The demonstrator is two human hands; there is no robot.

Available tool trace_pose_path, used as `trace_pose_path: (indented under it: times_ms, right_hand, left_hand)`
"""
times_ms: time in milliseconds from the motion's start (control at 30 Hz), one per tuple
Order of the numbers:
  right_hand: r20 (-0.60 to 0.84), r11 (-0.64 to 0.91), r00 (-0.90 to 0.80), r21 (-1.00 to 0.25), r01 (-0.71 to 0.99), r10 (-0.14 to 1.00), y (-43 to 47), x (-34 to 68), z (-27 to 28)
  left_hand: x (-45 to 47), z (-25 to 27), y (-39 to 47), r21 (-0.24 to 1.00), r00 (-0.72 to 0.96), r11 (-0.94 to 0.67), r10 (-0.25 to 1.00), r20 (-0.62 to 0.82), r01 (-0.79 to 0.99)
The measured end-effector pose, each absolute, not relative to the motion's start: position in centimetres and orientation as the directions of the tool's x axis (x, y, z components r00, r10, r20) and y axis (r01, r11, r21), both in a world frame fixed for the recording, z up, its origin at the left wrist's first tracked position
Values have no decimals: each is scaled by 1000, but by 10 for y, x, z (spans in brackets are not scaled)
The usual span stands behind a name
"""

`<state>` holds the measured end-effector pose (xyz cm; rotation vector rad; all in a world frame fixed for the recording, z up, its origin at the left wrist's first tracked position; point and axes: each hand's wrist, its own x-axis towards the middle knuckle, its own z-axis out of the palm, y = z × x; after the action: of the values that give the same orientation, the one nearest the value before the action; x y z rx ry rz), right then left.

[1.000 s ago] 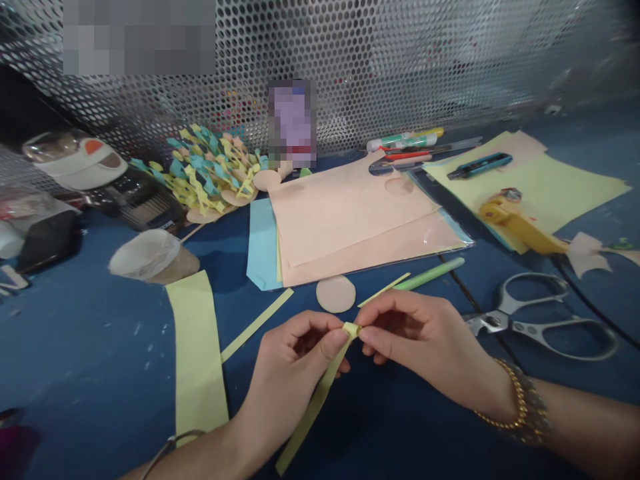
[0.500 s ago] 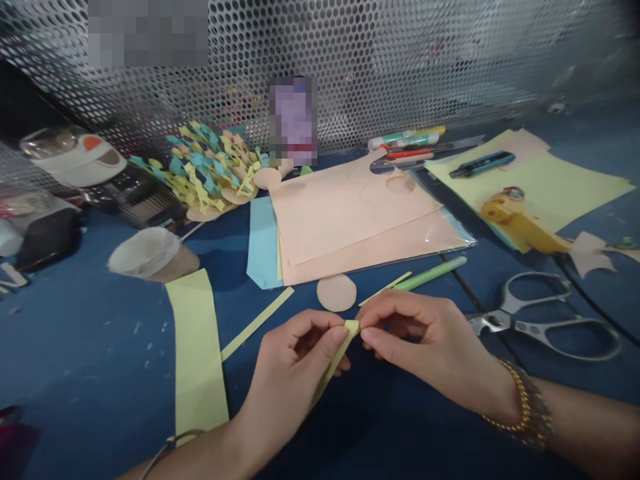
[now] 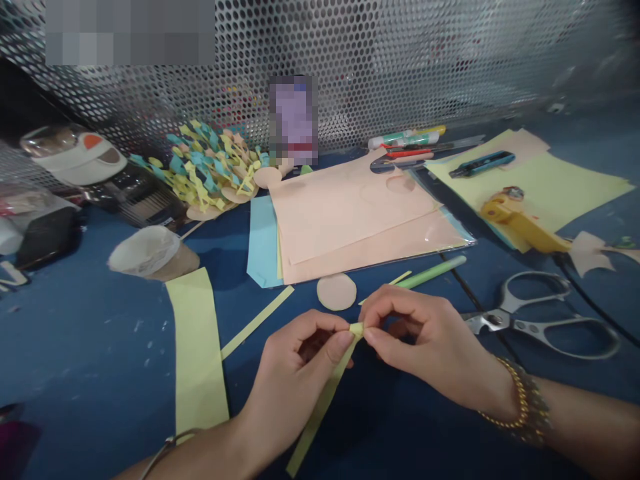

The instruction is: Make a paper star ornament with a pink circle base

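Strip of narrow pale-yellow paper [image 3: 325, 403], folded end pinched by left hand [image 3: 295, 370] and right hand [image 3: 425, 337], round pink paper disc [image 3: 337, 292] beyond.

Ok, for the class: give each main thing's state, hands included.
Narrow yellow paper strip, folded at one end, tail loose
Left hand, pinching the strip
Right hand, pinching the strip
Silver metal scissors, handles apart, blade tips hidden
Blue utility knife, lying flat, blade unclear
Round pink paper disc, flat
Wide yellow paper piece, unfolded
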<state>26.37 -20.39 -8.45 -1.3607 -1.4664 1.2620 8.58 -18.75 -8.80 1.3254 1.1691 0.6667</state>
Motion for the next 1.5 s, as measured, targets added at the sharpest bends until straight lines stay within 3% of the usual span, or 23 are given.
trace_pose_path:
  times_ms: [333,567,933,1133,1333,1500]
  right_hand:
    - [-106,-64,-158,-965,253,982,-204,262,-85]
    - [-84,-27,-184,-957,290,979,-204,263,-86]
    - [-279,-257,-215,-958,125,936,-203,263,-90]
    - [-317,-292,-227,-946,137,921,-203,265,-89]
    - [-319,-291,-229,-945,147,920,-202,266,-90]
    - [-270,-227,-189,-949,217,944,-203,264,-91]
  left_hand:
    - [85,-95,-192,971,366,217,900,-237,96]
    - [85,-93,-192,974,351,186,910,-222,132]
    - [85,-93,-192,963,336,225,904,-263,149]
    - [85,-95,-192,959,367,240,887,-280,152]
    - [84,-92,-187,939,300,129,926,-229,319]
    - [86,-87,-186,922,365,331,848,-385,203]
